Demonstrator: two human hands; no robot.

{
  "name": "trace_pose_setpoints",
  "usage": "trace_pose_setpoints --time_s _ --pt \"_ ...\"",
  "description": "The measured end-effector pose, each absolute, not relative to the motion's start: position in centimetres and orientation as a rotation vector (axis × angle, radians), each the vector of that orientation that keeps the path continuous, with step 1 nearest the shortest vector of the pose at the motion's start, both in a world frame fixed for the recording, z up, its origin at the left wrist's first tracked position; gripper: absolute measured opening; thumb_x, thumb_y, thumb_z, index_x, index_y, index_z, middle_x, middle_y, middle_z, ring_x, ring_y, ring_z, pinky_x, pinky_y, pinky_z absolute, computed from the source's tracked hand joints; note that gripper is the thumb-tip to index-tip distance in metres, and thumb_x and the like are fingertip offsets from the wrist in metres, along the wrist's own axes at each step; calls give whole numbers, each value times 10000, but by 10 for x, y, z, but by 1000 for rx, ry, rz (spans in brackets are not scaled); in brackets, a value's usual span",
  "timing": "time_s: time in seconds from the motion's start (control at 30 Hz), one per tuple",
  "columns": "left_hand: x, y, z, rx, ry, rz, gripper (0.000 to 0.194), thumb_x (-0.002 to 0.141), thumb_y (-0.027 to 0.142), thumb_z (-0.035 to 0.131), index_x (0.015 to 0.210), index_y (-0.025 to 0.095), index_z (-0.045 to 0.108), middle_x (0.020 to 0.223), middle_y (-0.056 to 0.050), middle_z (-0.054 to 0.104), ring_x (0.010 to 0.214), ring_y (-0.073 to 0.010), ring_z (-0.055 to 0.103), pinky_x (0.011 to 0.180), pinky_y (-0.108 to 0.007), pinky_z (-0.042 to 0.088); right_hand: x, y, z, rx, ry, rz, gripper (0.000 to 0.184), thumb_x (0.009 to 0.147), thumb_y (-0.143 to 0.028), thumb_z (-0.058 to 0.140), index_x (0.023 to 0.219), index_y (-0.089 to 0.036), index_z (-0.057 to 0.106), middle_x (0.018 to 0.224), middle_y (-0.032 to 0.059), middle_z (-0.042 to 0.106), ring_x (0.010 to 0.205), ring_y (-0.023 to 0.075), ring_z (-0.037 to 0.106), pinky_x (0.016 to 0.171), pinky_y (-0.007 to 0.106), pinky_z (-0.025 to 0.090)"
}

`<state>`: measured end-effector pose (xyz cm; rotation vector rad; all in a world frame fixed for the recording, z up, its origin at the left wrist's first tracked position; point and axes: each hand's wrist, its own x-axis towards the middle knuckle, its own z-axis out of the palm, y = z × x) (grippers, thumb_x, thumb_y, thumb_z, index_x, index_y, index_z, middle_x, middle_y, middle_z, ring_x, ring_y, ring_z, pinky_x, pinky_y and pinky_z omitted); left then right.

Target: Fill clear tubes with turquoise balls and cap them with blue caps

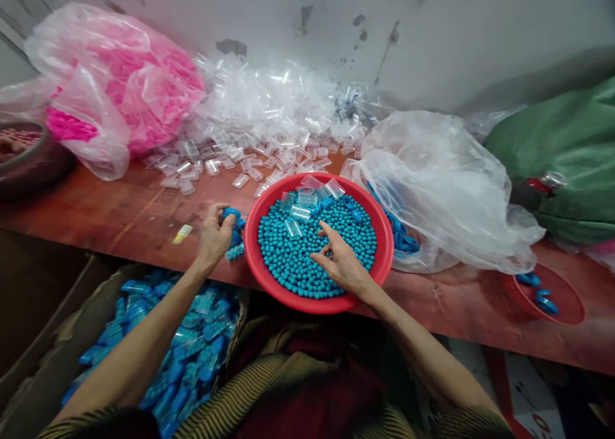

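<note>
A red basin [253,257] full of small blue beads [288,259] stands in front of me on the table. Several clear plastic pieces [294,228] lie on top of the beads. My right hand [340,259] is over the beads, index finger and thumb apart, with nothing visible between them; the other fingers are partly curled. Left of the basin, my left hand [216,234] has its thumb and fingers closed around a blue plastic piece [230,213]. More blue pieces [236,239] sit beside it, against the basin's rim.
Clear plastic pieces [240,181] are heaped along the wall. A bag of pink parts [144,86] stands at left, near a dark bowl [36,163]. A clear bag [437,195], green sack [567,150] and red basket [567,298] are at right. Below left, a cardboard box [72,336] holds blue-capped packs.
</note>
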<state>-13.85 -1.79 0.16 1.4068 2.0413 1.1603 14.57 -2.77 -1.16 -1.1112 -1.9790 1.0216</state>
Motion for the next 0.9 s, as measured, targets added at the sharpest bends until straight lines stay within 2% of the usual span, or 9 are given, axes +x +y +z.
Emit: trace_pose_setpoints --time_s 0.13,0.27,0.43,0.5,0.53,0.63,0.73,0.8,0.9 --pt "-156 -20 -27 1679 2365 855 376 813 281 449 1149 144 545 995 -116 610 964 -254 549 869 -377 404 149 -27 -7 -1133 -2178 874 583 859 -243 521 1397 -209 299 1198 125 532 740 151 597 732 345 529" --pt "-144 -33 -45 2044 2315 568 442 836 281 414 1240 138 520 1253 -178 533 1235 -331 407 989 -475 321 142 -14 12 -1191 -2543 587 363 902 -235 462 1262 -195 468 1167 110 571 972 212 604 812 338 506" --pt "-139 -34 -63 2227 2194 125 479 851 248 376 1302 144 499 1401 -177 418 1358 -391 207 1035 -599 177 99 17 19 -1245 -2856 314 412 886 -401 496 1217 -158 457 1073 116 593 857 231 632 678 331 525" --pt "-147 -26 -67 2224 2227 75 495 874 232 319 1344 158 453 1406 -168 417 1346 -391 233 1024 -613 180 83 26 11 -1226 -2929 230 312 912 -299 451 1175 -133 471 1077 133 587 867 233 629 676 334 522" --pt "-152 -22 -66 2214 2252 73 500 879 222 298 1357 167 436 1403 -164 423 1335 -388 256 1013 -615 195 78 30 7 -1226 -2951 206 257 926 -210 384 1145 -120 485 1060 141 590 864 228 629 682 336 519" --pt "-164 -14 -55 2123 2372 183 480 883 248 305 1325 151 463 1330 -184 489 1263 -380 365 963 -579 296 81 37 -2 -1230 -2925 250 311 900 -44 255 1070 -107 507 1006 146 609 854 214 628 697 334 508" --pt "-160 -14 -27 2014 2484 558 432 889 294 327 1230 112 520 1187 -180 582 1102 -309 517 899 -458 407 104 38 -1 -1286 -2738 470 206 909 -136 383 1093 -109 472 959 130 633 851 217 623 712 327 494" --pt "-142 -17 -4 2050 2455 879 404 894 298 334 1217 124 504 1156 -146 598 1068 -263 541 911 -415 417 119 35 2 -1318 -2547 648 244 879 -203 506 1101 -112 454 915 108 639 836 209 618 730 324 484" --pt "-96 -19 23 2319 1965 845 398 869 310 399 1216 138 490 1212 -133 572 1135 -249 513 972 -386 389 132 25 3 -1262 -2256 1012 214 852 -200 541 1048 -150 472 855 47 621 744 163 609 670 287 491"
